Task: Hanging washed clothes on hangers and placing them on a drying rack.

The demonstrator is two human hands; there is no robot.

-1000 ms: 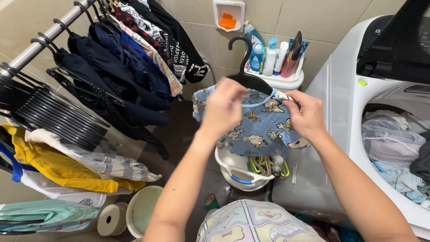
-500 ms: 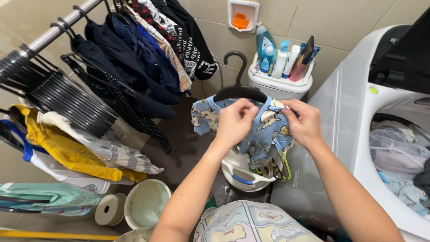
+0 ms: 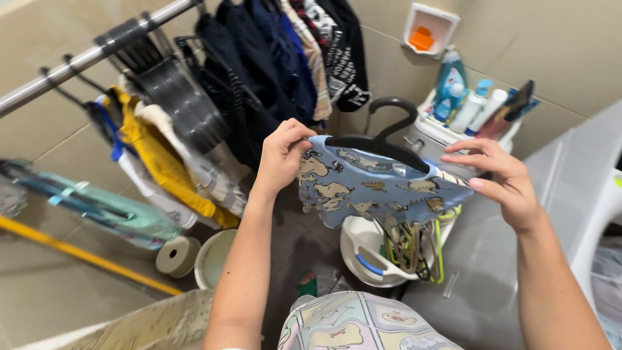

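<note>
A small blue garment [image 3: 363, 188] printed with cartoon animals hangs spread on a black plastic hanger [image 3: 382, 139]. My left hand [image 3: 282, 155] pinches the garment's left shoulder at the hanger's end. At the other end my right hand [image 3: 505, 181] touches the right shoulder, its fingers apart and extended. Both hands hold the piece in the air in front of me, above a white bucket [image 3: 363, 262].
A metal rail [image 3: 91, 55] at the upper left carries dark clothes, a yellow garment and a stack of spare black hangers [image 3: 178, 97]. The white bucket holds coloured hangers. A toilet tank [image 3: 440, 139] with bottles stands behind. A white washing machine [image 3: 583, 194] is on the right.
The garment, bunched between both hands before, is now spread flat across the hanger. My hands have moved apart to its shoulders, and my view has swung left and tilted.
</note>
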